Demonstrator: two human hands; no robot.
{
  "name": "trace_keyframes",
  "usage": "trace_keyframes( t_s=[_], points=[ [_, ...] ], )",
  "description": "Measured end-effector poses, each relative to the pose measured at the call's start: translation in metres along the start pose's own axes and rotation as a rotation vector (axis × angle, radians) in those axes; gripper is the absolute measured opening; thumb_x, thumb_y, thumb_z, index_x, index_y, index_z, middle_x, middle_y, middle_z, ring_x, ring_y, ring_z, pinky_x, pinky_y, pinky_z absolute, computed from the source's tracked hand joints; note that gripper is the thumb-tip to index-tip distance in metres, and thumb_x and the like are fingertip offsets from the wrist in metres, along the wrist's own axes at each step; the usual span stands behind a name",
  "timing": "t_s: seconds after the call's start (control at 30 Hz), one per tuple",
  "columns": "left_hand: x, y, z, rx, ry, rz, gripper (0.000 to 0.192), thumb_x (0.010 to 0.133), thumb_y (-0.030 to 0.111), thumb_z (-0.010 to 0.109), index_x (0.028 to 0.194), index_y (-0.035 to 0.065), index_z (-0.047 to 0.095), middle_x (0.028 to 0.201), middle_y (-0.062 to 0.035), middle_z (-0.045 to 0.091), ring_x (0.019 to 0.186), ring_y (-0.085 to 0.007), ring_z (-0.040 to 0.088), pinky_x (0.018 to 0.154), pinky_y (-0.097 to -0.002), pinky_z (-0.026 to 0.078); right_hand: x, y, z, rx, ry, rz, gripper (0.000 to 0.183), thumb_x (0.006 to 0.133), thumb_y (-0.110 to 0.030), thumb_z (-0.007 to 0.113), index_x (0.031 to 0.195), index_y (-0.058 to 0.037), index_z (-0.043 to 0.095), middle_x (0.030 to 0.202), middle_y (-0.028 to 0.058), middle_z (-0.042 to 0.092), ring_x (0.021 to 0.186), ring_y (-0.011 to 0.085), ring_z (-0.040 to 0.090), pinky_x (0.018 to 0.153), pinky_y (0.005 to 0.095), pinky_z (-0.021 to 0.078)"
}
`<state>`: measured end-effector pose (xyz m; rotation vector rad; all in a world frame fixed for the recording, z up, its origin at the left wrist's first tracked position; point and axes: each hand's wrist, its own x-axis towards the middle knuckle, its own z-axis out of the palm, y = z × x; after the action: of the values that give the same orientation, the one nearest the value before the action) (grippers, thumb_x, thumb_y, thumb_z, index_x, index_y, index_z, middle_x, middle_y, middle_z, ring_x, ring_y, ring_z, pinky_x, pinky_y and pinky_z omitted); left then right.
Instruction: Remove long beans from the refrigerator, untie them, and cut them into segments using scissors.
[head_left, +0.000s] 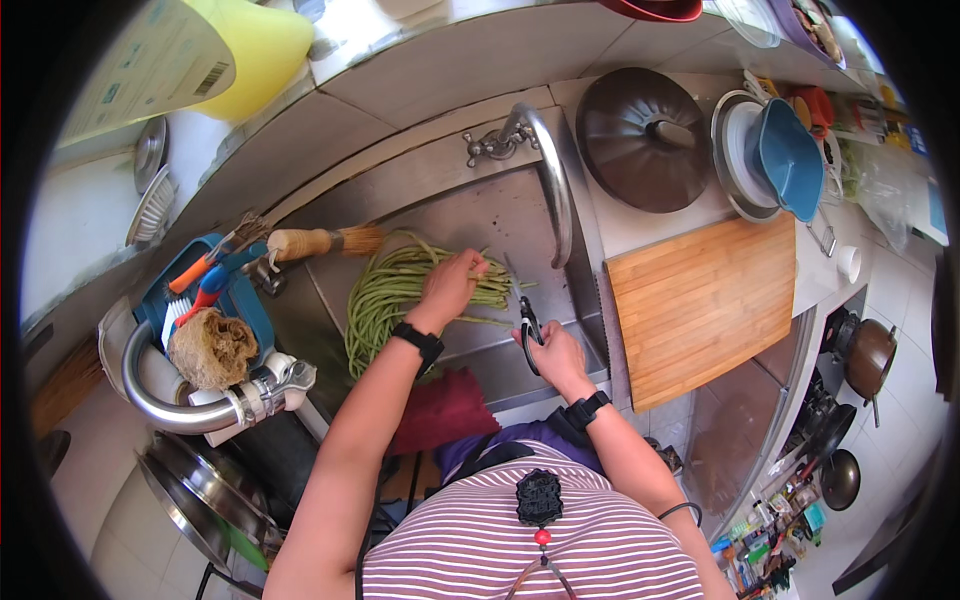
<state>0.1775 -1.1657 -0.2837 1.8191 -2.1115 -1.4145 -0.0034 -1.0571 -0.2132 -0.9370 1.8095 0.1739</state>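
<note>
A large pile of long green beans (382, 300) lies in the stainless steel sink (480, 214), with the bean ends towards the right. My left hand (450, 287) rests on these ends, fingers curled around some of them; how many it grips is hidden. Kitchen scissors (528, 322) with black and white handles are in my right hand (555, 356), blades pointing up and away beside the bean tips. The blades look narrow, and nothing is plainly seen between them. Both wrists wear black bands.
Behind the sink a curved metal faucet (559, 195) arches over its right side. A wooden cutting board (705, 307) and a dark lid (637, 142) lie to the right. At left are a wooden-handled brush (307, 244), a loofah (212, 349) and a blue caddy (255, 307). A maroon cloth (442, 412) hangs in front.
</note>
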Motion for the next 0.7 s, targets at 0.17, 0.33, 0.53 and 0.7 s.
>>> trace_keyframes(
  t_s=[0.17,0.33,0.53,0.7],
  points=[
    [0.046,-0.018,0.04,0.366,0.147,0.051,0.015,0.083,0.018,0.064,0.09,0.0053,0.064,0.097,-0.0142,0.063,0.092,-0.0328,0.061,0.075,-0.0431,0.05,0.002,0.02,-0.003,0.125,0.187,0.081,0.067,0.079,-0.065,0.059,0.09,0.0008,0.053,0.078,0.0251,0.064,0.081,0.0423,0.063,0.069,0.0471,0.0466],
    [0.069,-0.032,0.061,0.35,0.038,-0.244,0.013,0.077,0.014,0.066,0.088,0.009,0.069,0.102,-0.0127,0.06,0.092,-0.0318,0.063,0.073,-0.043,0.052,0.002,0.033,-0.012,0.176,0.181,0.094,0.067,0.079,-0.064,0.061,0.092,0.0012,0.054,0.079,0.026,0.064,0.081,0.0425,0.063,0.068,0.0464,0.0469],
    [0.04,-0.051,0.04,0.056,-0.035,-0.071,0.016,0.081,0.023,0.07,0.093,0.0121,0.069,0.094,-0.0105,0.068,0.087,-0.0295,0.066,0.072,-0.0369,0.051,-0.005,0.017,-0.017,0.089,0.192,0.025,0.06,0.078,-0.058,0.065,0.091,-0.0004,0.055,0.078,0.0213,0.065,0.079,0.0388,0.064,0.066,0.045,0.0473],
    [0.0,-0.032,0.006,-0.627,0.012,-0.116,0.015,0.083,0.013,0.072,0.095,0.0036,0.068,0.085,-0.0012,0.067,0.079,-0.0092,0.059,0.075,-0.0238,0.047,-0.01,0.013,-0.012,0.01,0.233,-0.154,0.048,0.076,-0.044,0.071,0.091,-0.0019,0.055,0.072,0.0147,0.063,0.071,0.0346,0.063,0.063,0.0436,0.047]
  ],
)
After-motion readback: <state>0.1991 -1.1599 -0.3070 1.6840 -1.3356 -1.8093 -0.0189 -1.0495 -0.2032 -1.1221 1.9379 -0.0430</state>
